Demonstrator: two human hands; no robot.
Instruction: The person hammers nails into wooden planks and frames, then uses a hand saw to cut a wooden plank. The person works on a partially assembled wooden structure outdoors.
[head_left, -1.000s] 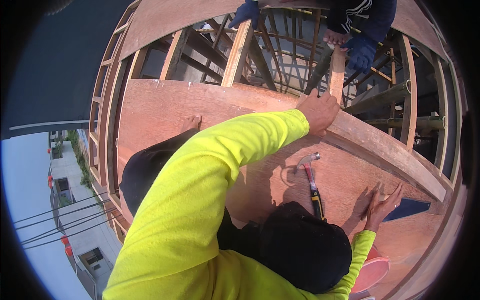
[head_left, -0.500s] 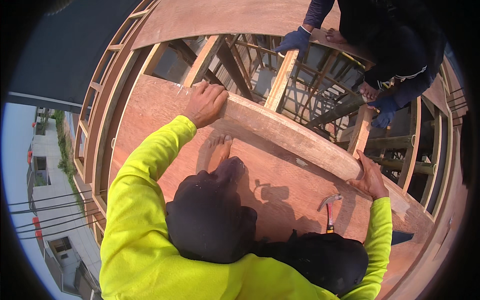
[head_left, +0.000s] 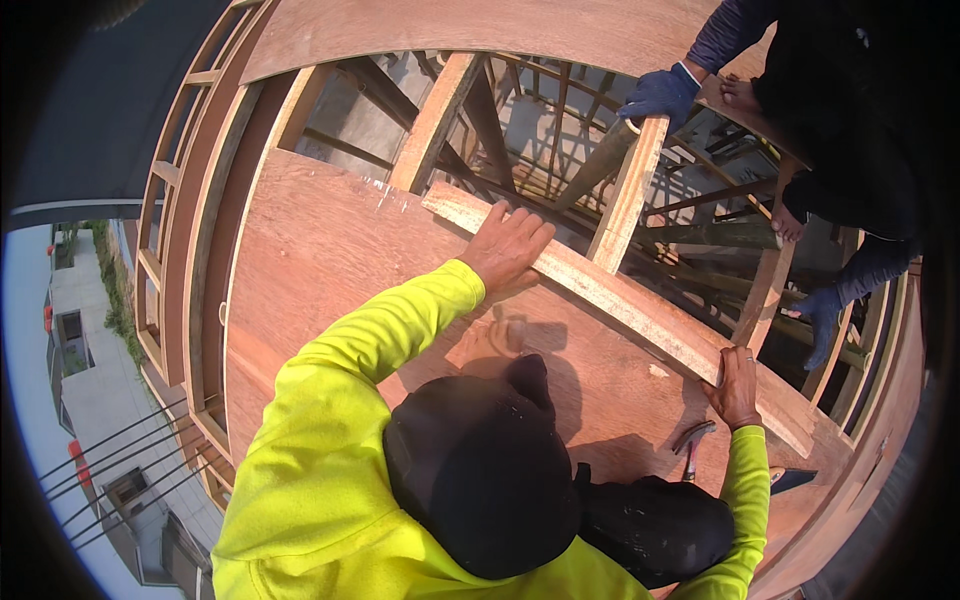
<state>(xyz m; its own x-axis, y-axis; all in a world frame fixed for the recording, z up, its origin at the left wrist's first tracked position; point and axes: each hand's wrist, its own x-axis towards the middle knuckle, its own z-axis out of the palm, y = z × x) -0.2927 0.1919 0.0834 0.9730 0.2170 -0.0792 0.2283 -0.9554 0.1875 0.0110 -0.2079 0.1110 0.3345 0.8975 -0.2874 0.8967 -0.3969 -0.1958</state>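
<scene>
One wooden beam (head_left: 630, 308) slants along the edge of a plywood sheet (head_left: 340, 270), clasped at two places: the left hand (head_left: 508, 246) is curled over it near its upper-left end, the right hand (head_left: 737, 388) closed on it toward its lower-right end. A hammer (head_left: 694, 434) lies near the right hand.

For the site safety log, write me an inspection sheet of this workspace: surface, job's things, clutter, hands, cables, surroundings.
Surface: reddish plywood sheet, bordering open wooden framing.
Job's things: timber plank, slanting along the sheet's far edge.
Clutter: hammer, only partly in view; dark flat blade nearby.
Hands: left hand and right hand both grip the plank.
Cables: several dark lines, outside at left.
Surroundings: co-worker's blue-gloved hand on a joist; pale building at left.
</scene>
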